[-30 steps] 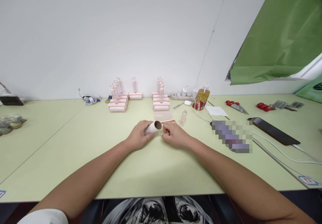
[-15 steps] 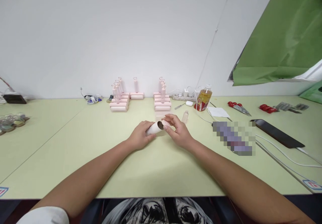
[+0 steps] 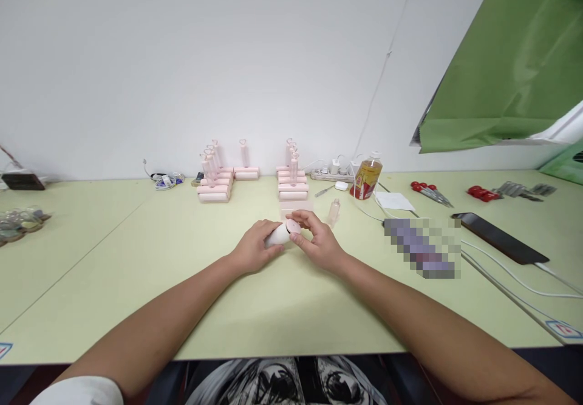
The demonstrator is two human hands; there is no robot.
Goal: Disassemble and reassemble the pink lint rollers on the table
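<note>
My left hand [image 3: 253, 248] is wrapped round a white lint-roller refill roll [image 3: 276, 235], just above the table. In my right hand [image 3: 321, 245], a round pink end cap [image 3: 293, 227] is pinched between thumb and fingers. The cap sits against the roll's right end, slightly tilted, with a dark gap showing at its edge; how deep it goes I cannot tell. Just behind my hands lies a pale pink roller case [image 3: 296, 207], partly hidden by my fingers. A small translucent pink handle [image 3: 334, 212] stands to the right of it.
Pink lint rollers with upright handles stand in two groups, left [image 3: 214, 193] and right [image 3: 293, 191]. Farther right are a drink bottle [image 3: 367, 177], a power strip [image 3: 323, 175], a screwdriver [image 3: 323, 192], red-handled tools [image 3: 430, 193] and a phone [image 3: 500, 238] with cables.
My right hand has brought the pink end cap leftward onto the roll's open end, covering the dark hole that showed before. My left hand keeps its hold on the roll.
</note>
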